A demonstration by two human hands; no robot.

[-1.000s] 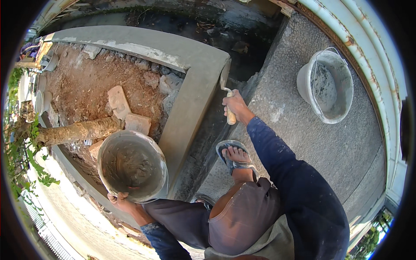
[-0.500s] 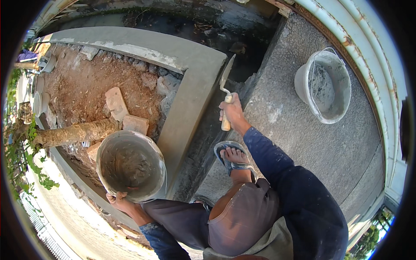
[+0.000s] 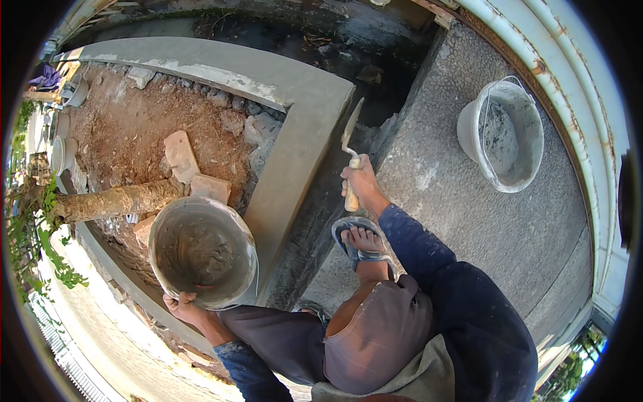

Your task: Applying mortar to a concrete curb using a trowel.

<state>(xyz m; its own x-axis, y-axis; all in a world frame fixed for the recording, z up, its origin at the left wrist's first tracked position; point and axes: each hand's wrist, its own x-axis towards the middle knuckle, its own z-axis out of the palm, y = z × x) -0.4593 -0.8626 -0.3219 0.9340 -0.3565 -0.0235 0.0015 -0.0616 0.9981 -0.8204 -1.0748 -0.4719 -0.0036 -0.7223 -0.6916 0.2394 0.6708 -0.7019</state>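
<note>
My left hand (image 3: pixel 187 309) grips the near rim of a grey bucket (image 3: pixel 169 236), its fingers curled over the edge. Wet grey mortar (image 3: pixel 216 260) coats the bottom of that bucket, which is tilted toward me. In my right hand (image 3: pixel 364 182) is a trowel (image 3: pixel 351 127), held by its pale wooden handle. The blade points away from me, over the dark gap beside the smooth plastered wall (image 3: pixel 295 157). It touches nothing that I can see.
A second bucket (image 3: pixel 467 130), smeared with cement, stands on the rough concrete slab (image 3: pixel 435 194) at right. Left of the wall lie reddish soil (image 3: pixel 120 147), bricks (image 3: pixel 179 155) and a tree trunk (image 3: pixel 120 201). Dark water (image 3: pixel 268 33) runs beyond; a white metal panel (image 3: pixel 569 74) borders the slab.
My right hand has come slightly nearer to me with the trowel, its blade tip lower in view. The left hand keeps its hold on the bucket rim.
</note>
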